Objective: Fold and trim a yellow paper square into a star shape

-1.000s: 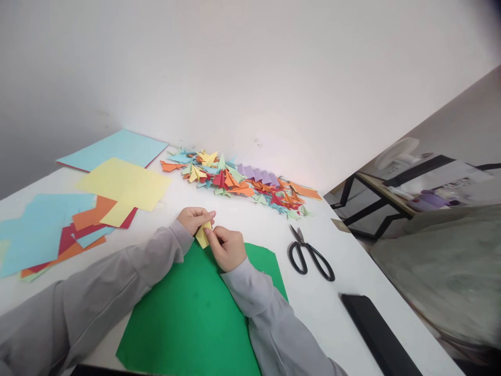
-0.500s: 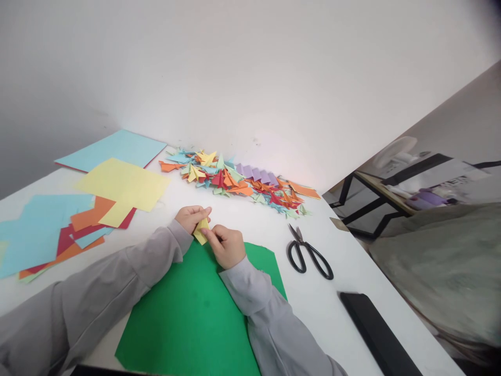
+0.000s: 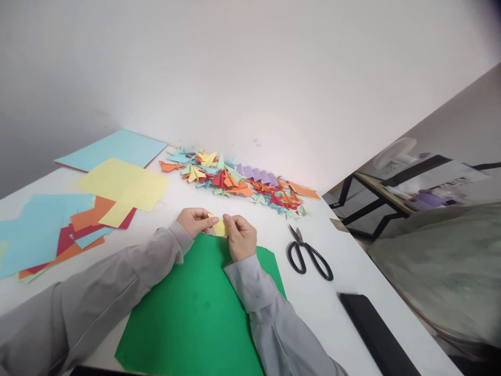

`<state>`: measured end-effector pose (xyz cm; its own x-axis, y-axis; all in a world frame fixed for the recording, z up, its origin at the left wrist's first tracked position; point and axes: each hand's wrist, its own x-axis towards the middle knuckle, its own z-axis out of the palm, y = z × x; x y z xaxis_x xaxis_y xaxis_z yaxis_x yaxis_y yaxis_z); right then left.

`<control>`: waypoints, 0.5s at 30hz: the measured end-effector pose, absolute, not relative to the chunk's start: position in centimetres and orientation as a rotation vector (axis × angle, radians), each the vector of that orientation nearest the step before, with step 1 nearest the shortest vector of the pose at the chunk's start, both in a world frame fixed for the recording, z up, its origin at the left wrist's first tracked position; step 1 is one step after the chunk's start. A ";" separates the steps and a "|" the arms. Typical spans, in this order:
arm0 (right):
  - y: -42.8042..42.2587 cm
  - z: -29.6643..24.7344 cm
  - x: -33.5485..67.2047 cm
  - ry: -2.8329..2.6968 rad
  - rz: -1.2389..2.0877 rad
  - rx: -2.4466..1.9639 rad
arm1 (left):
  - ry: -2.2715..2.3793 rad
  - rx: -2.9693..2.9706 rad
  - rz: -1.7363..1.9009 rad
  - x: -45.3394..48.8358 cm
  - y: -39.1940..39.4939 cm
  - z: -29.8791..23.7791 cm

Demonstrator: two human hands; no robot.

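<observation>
Right of the hands (image 3: 193,222) (image 3: 243,237) holding yellow paper (image 3: 219,227), lettering (image 3: 454,183) looks blurred.

the right hand (image 3: 241,238) has shifted rightward, the yellow paper (image 3: 220,227) with it.

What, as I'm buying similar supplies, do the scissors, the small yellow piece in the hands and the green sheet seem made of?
Scissors: blades likely metal, grey; handles smooth black, perhaps plastic or coated metal.
Yellow piece: probably matte paper, thin-looking and without shine.
Green sheet: flat and matte; card or plastic, can't tell.
</observation>
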<state>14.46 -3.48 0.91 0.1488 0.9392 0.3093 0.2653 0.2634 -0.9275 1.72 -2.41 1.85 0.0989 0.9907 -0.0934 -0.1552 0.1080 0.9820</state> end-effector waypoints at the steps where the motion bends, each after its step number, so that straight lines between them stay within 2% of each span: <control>1: -3.5 0.9 14.4 -1.380 0.727 -1.234 | 1.066 1.093 1.146 1.7 -2.5 1.9; 6: -3.9 0.9 14.3 -1.453 0.736 -1.233 | 1.013 1.146 1.176 1.7 -2.5 1.9; 15: -3.7 1.0 14.0 -1.323 0.965 -1.124 | 1.009 1.160 1.225 1.6 -2.4 1.4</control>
